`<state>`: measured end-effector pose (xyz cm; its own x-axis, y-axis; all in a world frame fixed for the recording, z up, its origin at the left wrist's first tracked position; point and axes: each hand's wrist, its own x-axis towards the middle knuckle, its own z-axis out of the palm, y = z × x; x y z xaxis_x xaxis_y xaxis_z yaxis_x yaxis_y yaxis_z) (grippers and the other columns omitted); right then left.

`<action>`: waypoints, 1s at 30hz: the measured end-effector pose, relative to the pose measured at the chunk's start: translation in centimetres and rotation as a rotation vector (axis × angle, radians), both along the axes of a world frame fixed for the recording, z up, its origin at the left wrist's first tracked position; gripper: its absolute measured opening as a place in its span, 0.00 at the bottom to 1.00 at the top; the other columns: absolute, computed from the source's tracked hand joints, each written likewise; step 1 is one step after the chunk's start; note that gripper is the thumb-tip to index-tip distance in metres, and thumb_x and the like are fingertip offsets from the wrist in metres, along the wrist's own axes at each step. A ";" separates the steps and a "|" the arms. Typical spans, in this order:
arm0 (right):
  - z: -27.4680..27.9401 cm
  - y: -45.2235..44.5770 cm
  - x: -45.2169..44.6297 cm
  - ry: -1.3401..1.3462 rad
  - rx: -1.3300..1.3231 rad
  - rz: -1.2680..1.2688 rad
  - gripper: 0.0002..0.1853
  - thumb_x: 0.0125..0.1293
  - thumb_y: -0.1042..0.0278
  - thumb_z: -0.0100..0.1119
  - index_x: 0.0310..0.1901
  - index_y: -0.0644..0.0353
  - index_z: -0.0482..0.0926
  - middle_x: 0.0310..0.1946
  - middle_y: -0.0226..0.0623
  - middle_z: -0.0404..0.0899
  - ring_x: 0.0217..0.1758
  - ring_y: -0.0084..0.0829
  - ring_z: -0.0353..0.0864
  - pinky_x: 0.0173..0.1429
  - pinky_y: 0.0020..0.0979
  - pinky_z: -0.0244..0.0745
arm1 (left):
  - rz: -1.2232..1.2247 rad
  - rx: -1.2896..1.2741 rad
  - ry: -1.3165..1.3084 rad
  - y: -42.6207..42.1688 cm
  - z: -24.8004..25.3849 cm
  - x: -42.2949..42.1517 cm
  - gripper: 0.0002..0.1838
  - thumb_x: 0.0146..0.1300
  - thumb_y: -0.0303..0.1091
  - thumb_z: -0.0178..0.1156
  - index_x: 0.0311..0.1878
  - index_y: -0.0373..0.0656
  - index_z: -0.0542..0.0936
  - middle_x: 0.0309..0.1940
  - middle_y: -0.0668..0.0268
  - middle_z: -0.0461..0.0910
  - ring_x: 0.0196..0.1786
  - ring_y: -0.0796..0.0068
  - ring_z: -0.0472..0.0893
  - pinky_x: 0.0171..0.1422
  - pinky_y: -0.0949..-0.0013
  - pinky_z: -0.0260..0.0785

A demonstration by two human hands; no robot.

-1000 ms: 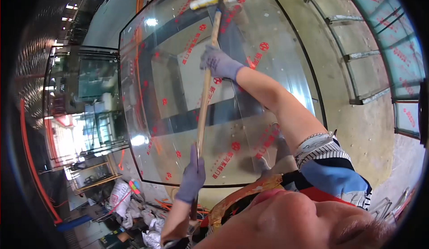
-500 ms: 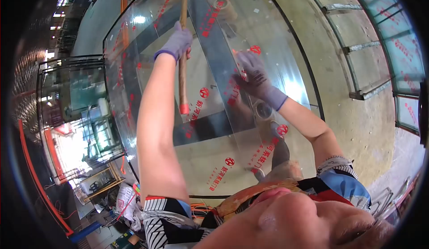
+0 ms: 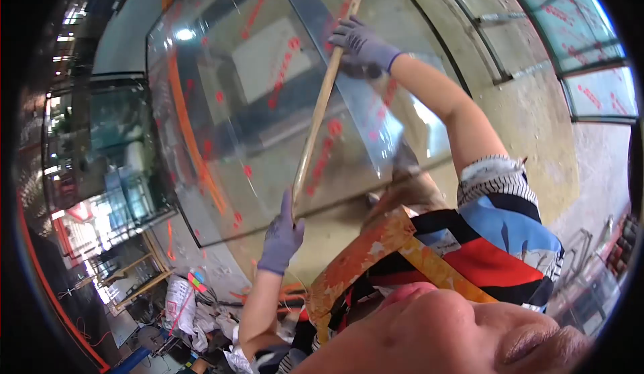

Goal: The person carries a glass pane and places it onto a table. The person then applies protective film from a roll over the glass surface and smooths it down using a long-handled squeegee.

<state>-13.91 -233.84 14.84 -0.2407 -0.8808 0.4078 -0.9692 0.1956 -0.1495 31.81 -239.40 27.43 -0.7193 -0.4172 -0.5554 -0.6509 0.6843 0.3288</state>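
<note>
A mop [image 3: 318, 122] with a long wooden handle slants over a large glass pane [image 3: 228, 139] printed with red marks. Its wide white and yellow head is cut off by the top edge of the view. My left hand [image 3: 282, 241], in a pale purple glove, is closed round the handle's near end, beside the pane's near edge. Higher up, my right hand [image 3: 365, 44], gloved alike, has its fingers round the handle not far below the head. The red tip seen earlier is hidden in my left hand.
Another framed glass panel [image 3: 111, 146] stands at the left. Metal frame bars [image 3: 479, 32] and red-marked glass [image 3: 560, 18] are at the right. White sacks [image 3: 181, 303] and clutter lie at the lower left. An orange strip [image 3: 191, 126] shows along the pane's left side.
My left hand has moved from high on the handle down to its near end. My right hand has come off the glass onto the handle. The handle now slants, and the mop head shows.
</note>
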 end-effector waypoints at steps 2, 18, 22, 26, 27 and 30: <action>-2.0 4.9 6.0 -0.091 0.187 0.081 0.22 0.45 0.57 0.59 0.47 0.43 0.73 0.45 0.35 0.73 0.55 0.37 0.67 0.60 0.41 0.58 | 0.052 0.063 -0.110 3.7 3.4 7.7 0.42 0.53 0.30 0.55 0.68 0.53 0.44 0.45 0.44 0.74 0.42 0.42 0.75 0.45 0.52 0.68; 6.8 11.7 48.9 -0.749 -0.169 0.510 0.11 0.42 0.57 0.62 0.31 0.41 0.77 0.23 0.28 0.73 0.31 0.33 0.74 0.36 0.37 0.66 | 0.576 -0.770 -0.516 15.3 30.9 43.5 0.12 0.49 0.36 0.59 0.34 0.39 0.76 0.35 0.51 0.78 0.34 0.55 0.77 0.40 0.54 0.69; 6.8 13.4 44.5 -0.584 -0.075 0.465 0.10 0.47 0.58 0.59 0.31 0.49 0.77 0.22 0.31 0.72 0.31 0.34 0.73 0.35 0.36 0.67 | 0.634 -0.770 -0.304 14.6 29.9 44.4 0.19 0.51 0.26 0.55 0.49 0.35 0.74 0.44 0.52 0.77 0.47 0.60 0.78 0.50 0.63 0.69; 2.6 20.0 33.4 -0.503 0.066 0.190 0.18 0.48 0.66 0.57 0.44 0.50 0.78 0.35 0.39 0.79 0.39 0.41 0.77 0.44 0.39 0.70 | 0.382 -0.675 -0.102 12.7 20.7 30.6 0.28 0.44 0.20 0.57 0.54 0.46 0.72 0.39 0.54 0.79 0.40 0.57 0.79 0.46 0.60 0.70; 3.7 21.9 31.7 -0.305 0.210 0.023 0.18 0.47 0.65 0.57 0.44 0.50 0.78 0.35 0.40 0.79 0.39 0.41 0.77 0.46 0.40 0.69 | 0.130 -0.733 0.008 12.0 16.6 29.4 0.27 0.44 0.22 0.55 0.53 0.47 0.73 0.38 0.54 0.78 0.40 0.55 0.78 0.46 0.57 0.70; 1.5 26.2 27.4 -0.277 0.285 0.068 0.17 0.47 0.64 0.59 0.42 0.47 0.78 0.37 0.40 0.79 0.42 0.42 0.76 0.48 0.40 0.68 | -0.015 -0.479 0.226 15.1 7.1 21.6 0.14 0.47 0.32 0.54 0.40 0.47 0.77 0.29 0.58 0.79 0.34 0.55 0.78 0.40 0.57 0.70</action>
<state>13.47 -207.63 16.30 -0.2444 -0.9670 0.0725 -0.9120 0.2039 -0.3560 53.37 -224.26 34.50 -0.8068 -0.5751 -0.1353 -0.5890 0.8009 0.1080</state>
